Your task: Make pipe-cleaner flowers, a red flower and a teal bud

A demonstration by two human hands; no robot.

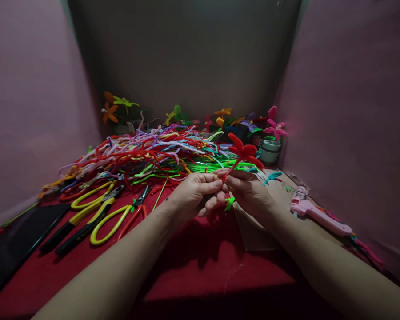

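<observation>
A red pipe-cleaner flower with fuzzy petals tilts up and to the right between my hands. My left hand pinches the lower end of its red stem with thumb and forefinger. Just beside it, my right hand grips the same stem close under the petals. The fingertips of both hands nearly meet there and partly hide the stem. Below them lies a small bright green pipe-cleaner piece, over the red cloth.
A heap of coloured pipe cleaners spreads behind my hands. Pliers and yellow-handled scissors lie at left, near a black flat object. At right, a pink glue gun rests on cardboard. Finished flowers stand along the back.
</observation>
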